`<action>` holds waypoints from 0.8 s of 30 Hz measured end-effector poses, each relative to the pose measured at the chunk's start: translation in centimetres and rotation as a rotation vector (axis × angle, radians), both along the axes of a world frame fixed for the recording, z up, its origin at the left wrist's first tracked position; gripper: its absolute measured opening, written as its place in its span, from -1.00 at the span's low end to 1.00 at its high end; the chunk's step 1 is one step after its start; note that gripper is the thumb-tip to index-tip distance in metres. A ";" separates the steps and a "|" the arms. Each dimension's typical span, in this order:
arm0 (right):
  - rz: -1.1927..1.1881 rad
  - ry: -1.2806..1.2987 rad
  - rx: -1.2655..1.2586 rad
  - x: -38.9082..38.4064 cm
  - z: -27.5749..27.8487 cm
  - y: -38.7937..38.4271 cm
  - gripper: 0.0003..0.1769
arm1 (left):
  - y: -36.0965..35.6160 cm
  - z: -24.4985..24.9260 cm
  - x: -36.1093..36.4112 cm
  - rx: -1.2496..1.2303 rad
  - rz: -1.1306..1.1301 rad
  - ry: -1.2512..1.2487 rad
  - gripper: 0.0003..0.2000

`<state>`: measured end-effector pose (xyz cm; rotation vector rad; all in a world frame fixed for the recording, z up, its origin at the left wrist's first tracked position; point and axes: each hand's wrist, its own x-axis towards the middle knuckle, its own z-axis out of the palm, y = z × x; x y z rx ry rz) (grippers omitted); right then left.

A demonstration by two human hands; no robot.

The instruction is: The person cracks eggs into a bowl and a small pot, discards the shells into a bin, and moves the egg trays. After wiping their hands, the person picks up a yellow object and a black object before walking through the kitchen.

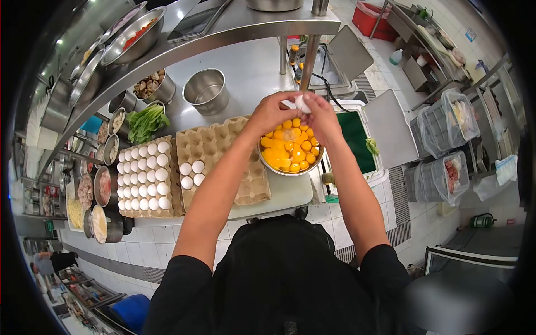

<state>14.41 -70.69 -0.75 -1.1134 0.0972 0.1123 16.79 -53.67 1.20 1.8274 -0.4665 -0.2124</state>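
My left hand [272, 115] and my right hand [324, 118] meet above a metal bowl [289, 173], fingers closed around a white egg [302, 104]. Whether its shell is cracked is hard to make out. Many yellow yolks [286, 151] fill the bowl beneath. Left of the bowl lies a cardboard egg tray [245, 184], mostly bare cups, with several white eggs [192, 174] at its left side. A fuller tray of white eggs [143, 177] sits further left.
An uncovered steel pot [206, 92] stands behind the trays, with leafy greens [147, 123] to its left. A steel shelf [245, 32] crosses above the counter. At right is a green-lined bin [357, 142] with its lid open.
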 end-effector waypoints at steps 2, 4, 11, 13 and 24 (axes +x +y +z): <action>0.103 0.014 -0.062 -1.2 -0.8 -0.5 -0.69 | 1.0 -0.5 -0.2 0.081 -0.060 0.003 -0.59; 0.173 0.053 -0.383 -2.0 -0.9 -0.6 -0.64 | 2.1 -2.7 -0.7 0.017 -0.047 0.073 -0.61; 0.053 -0.156 -0.749 -3.0 0.1 -2.0 -0.60 | 2.5 -0.2 -6.3 0.083 0.074 -0.409 -0.59; -0.121 -0.188 -0.967 -2.3 -1.3 -5.6 -0.49 | 7.7 0.7 -7.3 0.346 0.327 -0.237 -0.64; 0.475 -0.666 -1.043 -3.9 -2.1 15.5 -0.57 | 24.1 -6.9 -13.7 0.945 0.870 -0.166 -0.69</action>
